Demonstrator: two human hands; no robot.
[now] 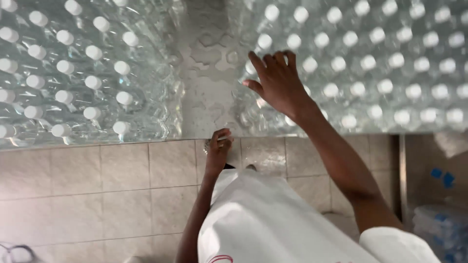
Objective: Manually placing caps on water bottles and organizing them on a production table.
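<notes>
My right hand [279, 82] rests flat with spread fingers on the left edge of a shrink-wrapped pack of clear water bottles with white caps [370, 63]. My left hand [218, 151] hangs lower, near the front edge of the platform, its fingers curled around a small object that I cannot make out. A second wrapped pack of white-capped bottles [78, 73] lies to the left. Between the two packs runs a bare grey strip [207, 73].
Beige floor tiles [112, 195] spread below the platform's edge. My white garment [273, 224] fills the lower middle. More wrapped bottles with blue caps [441, 214] stand at the lower right behind a metal edge.
</notes>
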